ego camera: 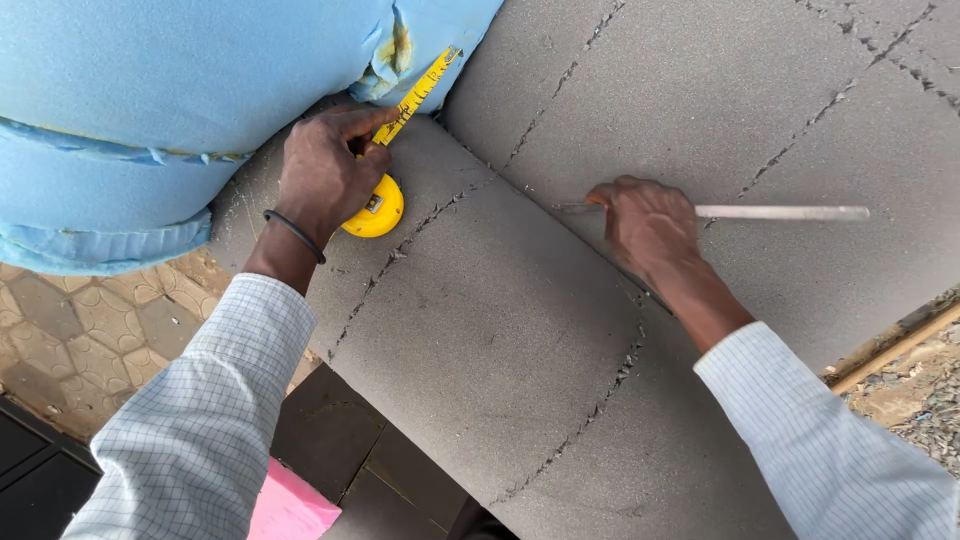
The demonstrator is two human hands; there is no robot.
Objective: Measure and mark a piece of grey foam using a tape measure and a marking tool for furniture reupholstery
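Note:
My left hand point(322, 172) grips a round yellow tape measure point(376, 208), its yellow blade point(420, 92) pulled out up and to the right across the grey foam sheet point(500, 330). A black band sits on that wrist. My right hand point(648, 225) holds a long thin pale stick point(780, 212) that lies flat on the grey foam and reaches to the right. Both hands rest on the foam, which bears several rough cut or score lines.
Thick blue foam point(150, 110) is stacked at the upper left, over the grey sheet's edge. Paving stones point(70, 330) show at the lower left, dark tiles point(350, 450) below, a pink block point(290, 505) near my left sleeve, gravel point(920, 400) at the right.

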